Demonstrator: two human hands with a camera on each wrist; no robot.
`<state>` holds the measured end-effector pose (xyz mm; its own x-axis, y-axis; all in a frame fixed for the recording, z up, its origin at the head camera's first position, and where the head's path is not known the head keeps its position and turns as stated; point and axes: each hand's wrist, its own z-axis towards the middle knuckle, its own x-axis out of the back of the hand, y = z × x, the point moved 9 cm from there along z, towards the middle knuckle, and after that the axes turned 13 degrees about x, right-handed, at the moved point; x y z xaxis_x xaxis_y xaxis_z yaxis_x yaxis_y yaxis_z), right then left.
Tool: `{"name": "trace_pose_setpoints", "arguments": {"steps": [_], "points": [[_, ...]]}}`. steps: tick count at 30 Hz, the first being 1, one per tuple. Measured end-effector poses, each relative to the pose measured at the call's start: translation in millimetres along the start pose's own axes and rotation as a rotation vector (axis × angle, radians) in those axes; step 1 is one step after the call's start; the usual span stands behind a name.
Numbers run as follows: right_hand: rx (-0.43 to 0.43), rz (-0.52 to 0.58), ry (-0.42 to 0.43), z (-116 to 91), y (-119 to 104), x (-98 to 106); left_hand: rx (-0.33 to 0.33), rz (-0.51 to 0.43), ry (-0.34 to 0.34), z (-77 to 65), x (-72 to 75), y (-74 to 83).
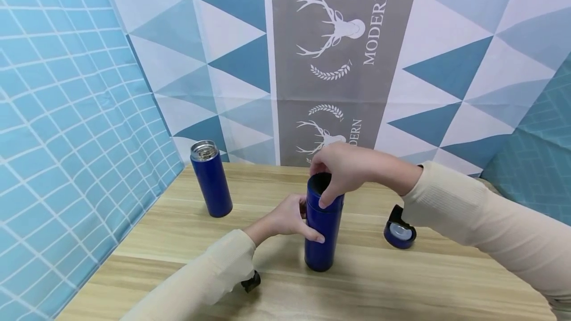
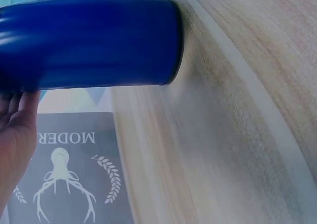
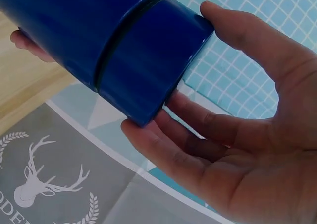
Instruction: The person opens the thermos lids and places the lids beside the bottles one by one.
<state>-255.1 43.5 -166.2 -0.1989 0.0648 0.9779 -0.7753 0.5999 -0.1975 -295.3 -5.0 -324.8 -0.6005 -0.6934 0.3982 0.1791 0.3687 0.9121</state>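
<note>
A blue thermos bottle (image 1: 322, 241) stands upright on the table in the head view. My left hand (image 1: 292, 217) holds it around the middle of its body, thumb across the front. At its top my right hand (image 1: 343, 165) grips the blue lid (image 3: 153, 55) from above, thumb on one side and fingers on the other. The lid has a dark, hollow-looking top, and a thin seam separates it from the body in the right wrist view. The left wrist view shows the bottle's lower body and black-edged base, with fingers of my left hand behind it.
A second blue thermos bottle (image 1: 211, 182), lidless with a steel mouth, stands at the back left. To the right lies a blue cap with a black flap (image 1: 399, 232). A small black part (image 1: 251, 281) shows beside my left sleeve. A patterned cloth (image 1: 236, 63) hangs behind the table.
</note>
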Motion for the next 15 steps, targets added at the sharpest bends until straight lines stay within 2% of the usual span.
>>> {"name": "trace_pose_setpoints", "arguments": {"steps": [3,15], "points": [[0.0,0.004,0.003,0.5,1.6,-0.1,-0.008,-0.004,-0.015,1.1,-1.3,-0.3],[0.127,0.003,0.005,2.1,1.3,1.2,0.007,-0.001,-0.012,2.8,0.5,-4.8]]}}
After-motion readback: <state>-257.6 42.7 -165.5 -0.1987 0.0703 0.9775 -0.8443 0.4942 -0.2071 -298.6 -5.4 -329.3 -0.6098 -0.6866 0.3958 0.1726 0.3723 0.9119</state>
